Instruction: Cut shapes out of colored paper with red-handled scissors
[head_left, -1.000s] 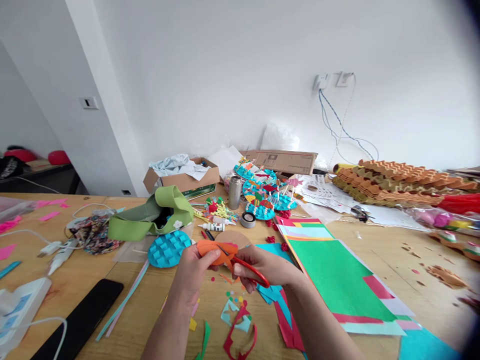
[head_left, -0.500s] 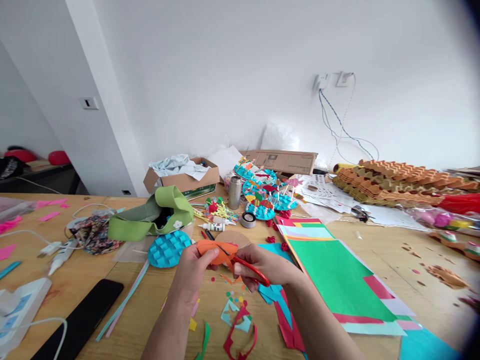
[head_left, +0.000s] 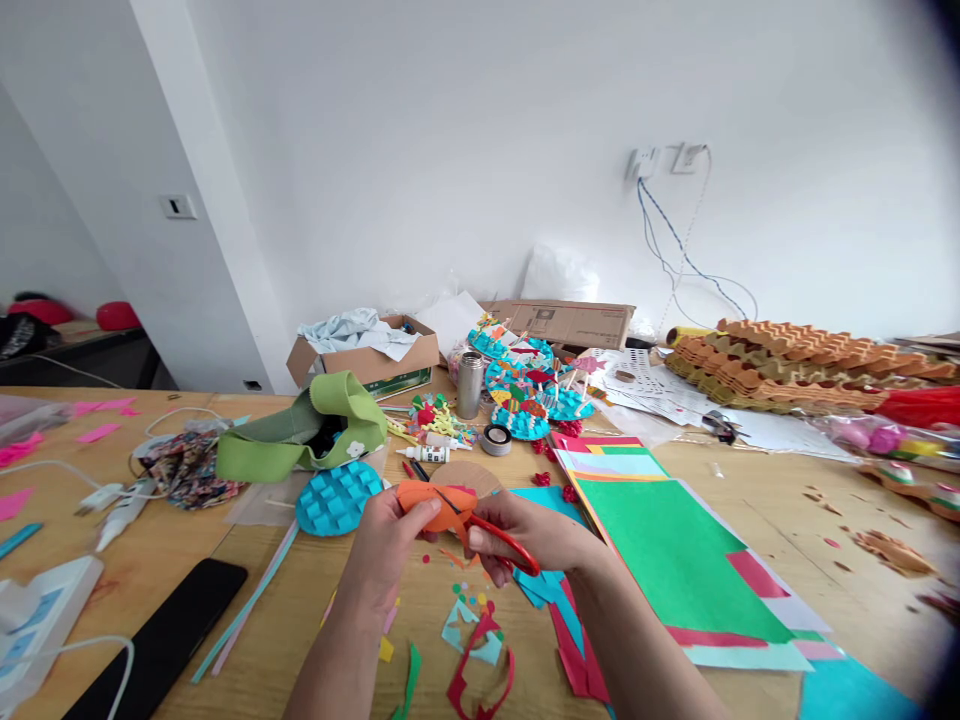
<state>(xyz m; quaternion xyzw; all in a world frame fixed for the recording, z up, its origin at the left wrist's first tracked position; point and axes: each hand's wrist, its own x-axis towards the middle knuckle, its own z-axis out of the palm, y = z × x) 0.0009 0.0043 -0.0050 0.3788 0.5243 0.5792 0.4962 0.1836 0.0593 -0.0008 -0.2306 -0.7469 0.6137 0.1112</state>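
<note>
My left hand (head_left: 388, 540) pinches a piece of orange paper (head_left: 429, 503) between thumb and fingers, above the middle of the table. In my right hand (head_left: 529, 530) is a pair of scissors (head_left: 510, 545) with red handles, its fingers wrapped around them. The blades lie against the orange paper, with a red edge of paper showing behind it. Under the hands are small paper dots, a light blue paper scrap (head_left: 480, 642) and a curved red paper offcut (head_left: 459, 680). A round blue woven-looking piece (head_left: 340, 498) lies just left of my left hand.
Coloured paper sheets (head_left: 652, 540) are stacked on the right. A green felt bag (head_left: 300, 440), glue bottle (head_left: 429, 454), metal flask (head_left: 470, 385) and tape roll (head_left: 496, 439) stand beyond the hands. At left lie a black phone-like slab (head_left: 165, 640) and a power strip (head_left: 45, 620). Egg trays (head_left: 795, 360) are piled far right.
The orange paper has turned slightly and its right part sits a little differently against the scissors. My hands have barely shifted; the things on the table look the same.
</note>
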